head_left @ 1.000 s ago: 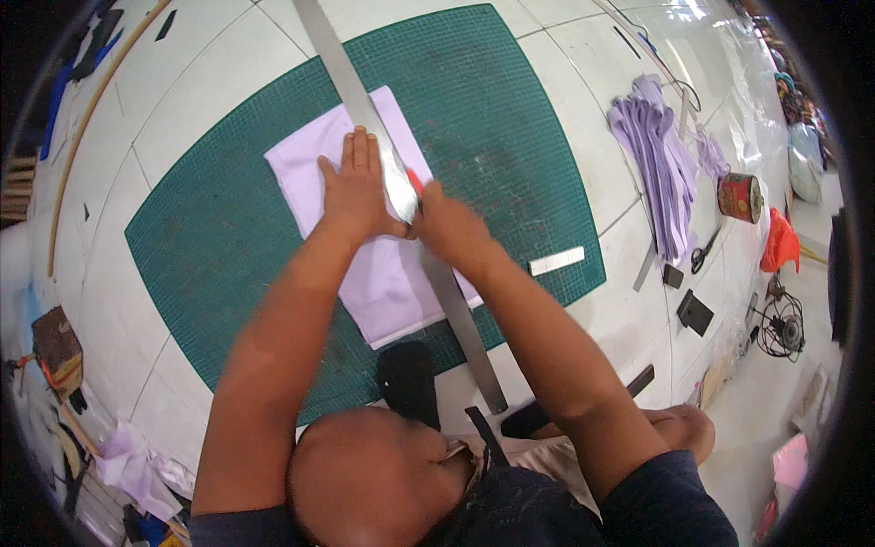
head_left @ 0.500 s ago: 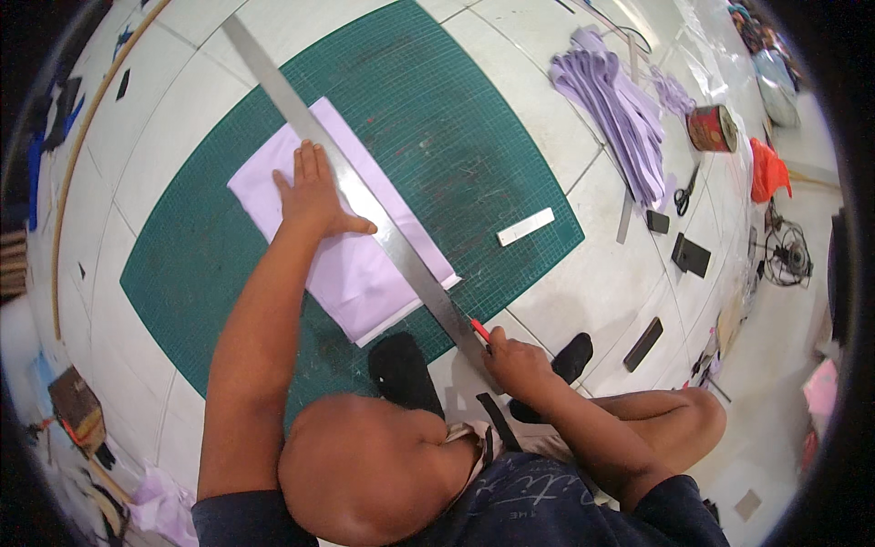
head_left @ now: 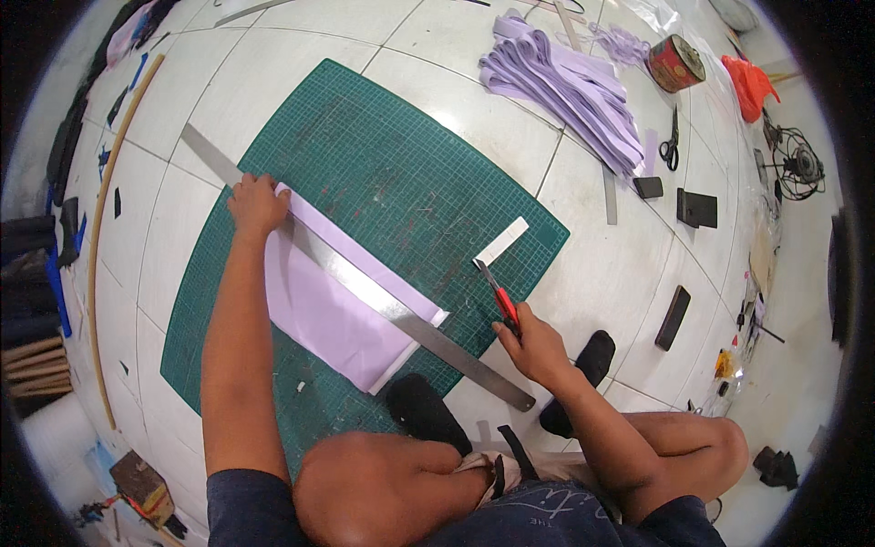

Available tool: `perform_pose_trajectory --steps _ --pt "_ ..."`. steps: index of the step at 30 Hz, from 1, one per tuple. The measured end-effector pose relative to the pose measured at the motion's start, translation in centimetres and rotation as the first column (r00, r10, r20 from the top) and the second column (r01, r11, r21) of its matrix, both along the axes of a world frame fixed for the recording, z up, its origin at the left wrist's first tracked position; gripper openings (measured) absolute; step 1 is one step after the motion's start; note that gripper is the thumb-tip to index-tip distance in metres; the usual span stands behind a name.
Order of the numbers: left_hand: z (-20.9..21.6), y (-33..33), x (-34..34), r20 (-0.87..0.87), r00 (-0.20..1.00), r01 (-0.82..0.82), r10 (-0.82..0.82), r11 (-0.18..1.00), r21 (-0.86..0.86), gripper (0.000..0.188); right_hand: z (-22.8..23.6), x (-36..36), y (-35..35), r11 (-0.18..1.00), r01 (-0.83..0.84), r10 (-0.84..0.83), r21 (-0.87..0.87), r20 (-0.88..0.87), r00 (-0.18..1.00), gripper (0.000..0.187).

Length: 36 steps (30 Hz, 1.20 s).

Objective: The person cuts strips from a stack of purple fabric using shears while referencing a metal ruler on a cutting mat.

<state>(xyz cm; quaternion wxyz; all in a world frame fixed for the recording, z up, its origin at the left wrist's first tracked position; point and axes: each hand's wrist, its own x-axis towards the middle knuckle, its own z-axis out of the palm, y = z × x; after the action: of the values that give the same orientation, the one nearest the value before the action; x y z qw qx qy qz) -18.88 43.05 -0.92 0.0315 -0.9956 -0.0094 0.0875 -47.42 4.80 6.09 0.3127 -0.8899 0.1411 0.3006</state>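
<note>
A folded piece of lilac fabric (head_left: 333,319) lies on the green cutting mat (head_left: 401,173), with a long metal ruler (head_left: 351,281) slanting across it. At the far end of the fabric, my left hand (head_left: 258,206) has its fingers curled on the ruler, the thumb by the fabric's corner. My right hand (head_left: 533,345) is closed around a red utility knife (head_left: 506,308). The knife's blade points away from me, its tip by a small white bar (head_left: 501,242) on the mat. Between the knife and the fabric's near corner there is a gap.
Beyond the mat on the tiled floor lies a bundle of lilac fabric strips (head_left: 565,91). Near it are a tin can (head_left: 675,64), black scissors (head_left: 671,146) and dark blocks (head_left: 696,209). A long wooden stick (head_left: 102,237) runs along the left. My socked feet rest by the mat's near edge.
My left hand has gone from flat on the fabric to the ruler's far part. The ruler lies farther from the fabric's right edge. My right hand has lifted the knife off the ruler's near end.
</note>
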Motion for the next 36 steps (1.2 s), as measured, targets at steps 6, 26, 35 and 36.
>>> perform_pose_trajectory --steps 6,26,35,36 --pt "1.7 0.6 2.5 0.015 0.998 -0.053 0.068 0.883 -0.467 0.030 -2.2 -0.6 0.2 0.994 0.022 -0.026 0.107 0.034 0.999 0.040" --pt "24.8 -22.3 6.5 0.268 0.896 0.350 -0.355 0.190 -0.917 0.027 -2.2 15.5 2.7 0.595 0.402 -0.778 0.696 0.373 0.505 0.068" --pt "14.0 -36.9 15.2 0.043 0.967 0.095 -0.249 0.199 -0.975 0.033 -1.7 16.8 -21.5 0.849 0.528 -0.357 -0.014 0.721 0.593 0.053" --pt "12.9 -38.4 16.2 0.030 0.981 0.066 -0.191 0.183 -0.981 0.029 -1.1 18.0 -23.3 0.858 0.508 -0.321 -0.073 0.695 0.644 0.053"
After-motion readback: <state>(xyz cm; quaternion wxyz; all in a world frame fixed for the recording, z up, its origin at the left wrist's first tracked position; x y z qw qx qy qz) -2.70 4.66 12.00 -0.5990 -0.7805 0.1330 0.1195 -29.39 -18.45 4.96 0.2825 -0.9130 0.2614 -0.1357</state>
